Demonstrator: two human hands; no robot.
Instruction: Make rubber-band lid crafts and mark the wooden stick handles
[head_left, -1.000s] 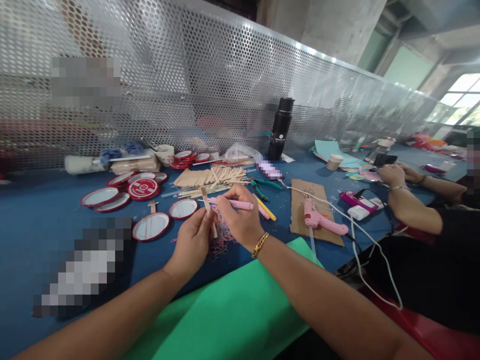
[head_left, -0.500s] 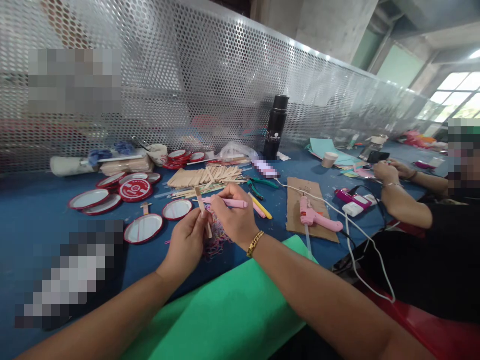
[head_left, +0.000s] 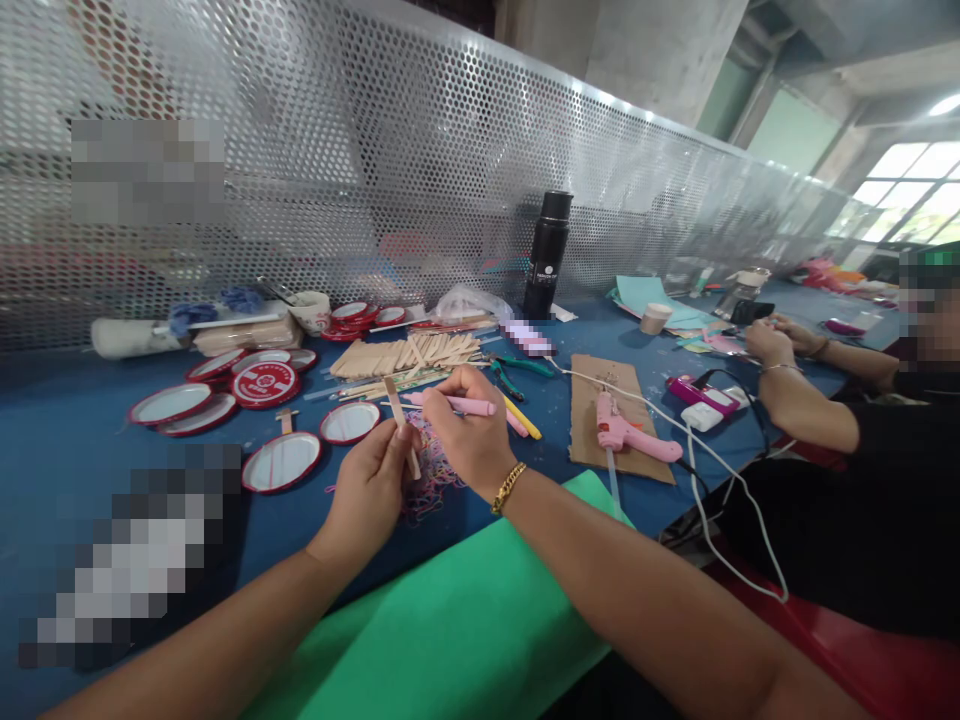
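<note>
Pinched upright in my left hand [head_left: 369, 485] is a flat wooden craft stick [head_left: 395, 405]. My right hand [head_left: 471, 425] grips a pink marker pen [head_left: 469, 406] like a pencil, its tip pointing left close to the stick; whether they touch I cannot tell. Under and between the hands lies a heap of thin coloured rubber bands [head_left: 435, 478]. Two round red-rimmed lids, one nearer [head_left: 282, 462] and one farther [head_left: 350, 423], rest left of my left hand. Beyond the hands is a pile of craft sticks [head_left: 405, 354]. A yellow marker [head_left: 523, 420] lies right of my right hand.
A pink glue gun [head_left: 634, 435] sits on cardboard [head_left: 585, 400], its white cable trailing right. Green-handled pliers [head_left: 510, 378] and a black bottle [head_left: 548, 255] stand farther back. More red lids [head_left: 265, 381] are stacked left. At right, a co-worker's hands [head_left: 772, 345] work over paper.
The view has shifted slightly, so the table's things sit a little farther left. Both hands keep their grips on the stick and the marker, with hardly any movement.
</note>
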